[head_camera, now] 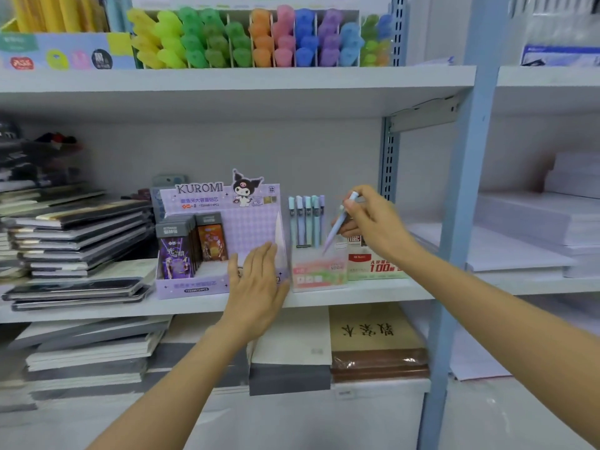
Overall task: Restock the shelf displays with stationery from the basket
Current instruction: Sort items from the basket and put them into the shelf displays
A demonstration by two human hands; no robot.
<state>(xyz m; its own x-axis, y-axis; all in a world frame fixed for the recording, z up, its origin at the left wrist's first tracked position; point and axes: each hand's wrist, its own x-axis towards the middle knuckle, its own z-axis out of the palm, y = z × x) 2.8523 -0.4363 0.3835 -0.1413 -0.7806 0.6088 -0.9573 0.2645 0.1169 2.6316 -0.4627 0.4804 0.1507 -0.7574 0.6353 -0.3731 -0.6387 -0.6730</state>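
The right hand (pixel 370 222), its grip pinching a lilac pen (pixel 336 230) slanted toward seven o'clock just at three o'clock of the pen display (pixel 316 276), could topple the standing pens (pixel 305 219), while the flat, empty left hand (pixel 256 280) might shove the Kuromi box (pixel 194 287).

Bright, even, cool light fills the frame with a faint blue cast. A soft shadow lies under the upper shelf (pixel 227 80). The whole picture is soft; the highlighters (pixel 253 37) at the top and the notebooks (pixel 74 228) at the left edge are blurred. Wide-angle distortion tilts the blue upright (pixel 467 196) at right.
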